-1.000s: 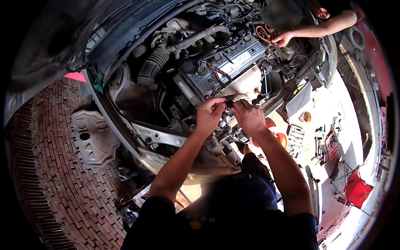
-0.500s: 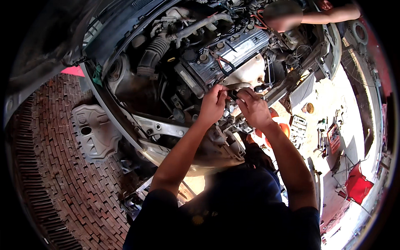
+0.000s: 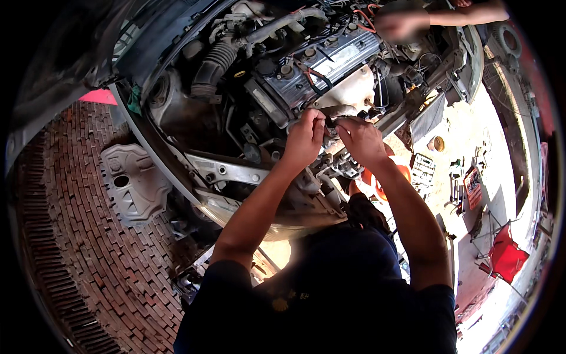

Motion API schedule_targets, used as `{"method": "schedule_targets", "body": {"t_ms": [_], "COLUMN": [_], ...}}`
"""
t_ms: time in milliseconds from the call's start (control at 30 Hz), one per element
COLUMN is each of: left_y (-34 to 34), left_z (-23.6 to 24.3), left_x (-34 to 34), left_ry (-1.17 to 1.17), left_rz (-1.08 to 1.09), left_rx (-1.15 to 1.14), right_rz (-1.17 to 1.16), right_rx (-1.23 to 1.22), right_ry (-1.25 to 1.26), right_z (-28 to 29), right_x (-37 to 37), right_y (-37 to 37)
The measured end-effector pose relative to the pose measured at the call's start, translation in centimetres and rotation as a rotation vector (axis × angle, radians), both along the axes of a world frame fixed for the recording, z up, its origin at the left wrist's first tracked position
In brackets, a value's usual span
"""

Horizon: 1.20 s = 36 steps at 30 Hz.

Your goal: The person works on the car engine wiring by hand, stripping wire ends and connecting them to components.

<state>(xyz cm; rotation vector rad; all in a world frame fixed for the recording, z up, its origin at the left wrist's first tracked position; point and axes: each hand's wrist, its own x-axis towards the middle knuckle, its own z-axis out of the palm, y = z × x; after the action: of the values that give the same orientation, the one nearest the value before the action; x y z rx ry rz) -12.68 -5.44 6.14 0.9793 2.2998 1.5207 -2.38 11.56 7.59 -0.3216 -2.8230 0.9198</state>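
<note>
Both my hands are together over the front of an open engine bay. My left hand (image 3: 305,139) is closed, thumb and fingers pinched at one end of a small part. Close beside it, my right hand (image 3: 361,140) has its fingers curled over the other side. A pale, curved piece (image 3: 339,110) shows just beyond my fingertips; its kind I cannot make out, and my fingers cover much of what lies between them. Behind it are a pale heat shield (image 3: 351,91) and the silver engine cover (image 3: 330,68). Pliers with red and black handles (image 3: 315,79) rest on that cover.
Another person's arm (image 3: 469,16) reaches in at the upper right. A ribbed intake hose (image 3: 216,66) is at the left of the bay. On the brick ground lies a grey shield plate (image 3: 135,183). Right of me are a socket set (image 3: 423,172) and a red folding chair (image 3: 508,256).
My hands have shifted slightly up and closer together. The pale curved piece has risen and shows more of its broad side. The other person's arm has moved a little.
</note>
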Motion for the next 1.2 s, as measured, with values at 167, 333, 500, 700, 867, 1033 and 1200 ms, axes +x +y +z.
{"method": "schedule_targets", "body": {"t_ms": [167,333,500,700,867,1033,1200], "left_y": [-0.1,-0.2,0.0,0.0,0.1,0.1,0.0], "left_z": [0.4,-0.1,-0.1,0.3,0.4,0.7,0.5], "left_x": [0.3,0.3,0.2,0.3,0.4,0.6,0.4], "left_ry": [-0.109,0.026,-0.038,0.042,0.055,0.052,0.073], "left_rz": [-0.034,-0.072,-0.040,-0.010,0.026,0.014,0.012], "left_rx": [0.082,0.050,0.110,0.106,0.141,0.124,0.087], "right_rz": [-0.162,-0.167,-0.259,-0.293,-0.297,-0.254,-0.189], "right_rx": [-0.340,-0.770,-0.647,-0.556,-0.763,-1.024,-1.437], "right_ry": [0.076,0.113,0.097,0.250,0.257,0.193,0.190], "right_z": [-0.9,-1.4,-1.6,-2.1,-2.8,-2.6,-2.6], "right_x": [-0.4,-0.6,-0.8,-0.9,-1.3,-1.5,-1.0], "right_y": [-1.0,-0.8,-1.5,-2.5,-2.3,-2.5,-2.0]}}
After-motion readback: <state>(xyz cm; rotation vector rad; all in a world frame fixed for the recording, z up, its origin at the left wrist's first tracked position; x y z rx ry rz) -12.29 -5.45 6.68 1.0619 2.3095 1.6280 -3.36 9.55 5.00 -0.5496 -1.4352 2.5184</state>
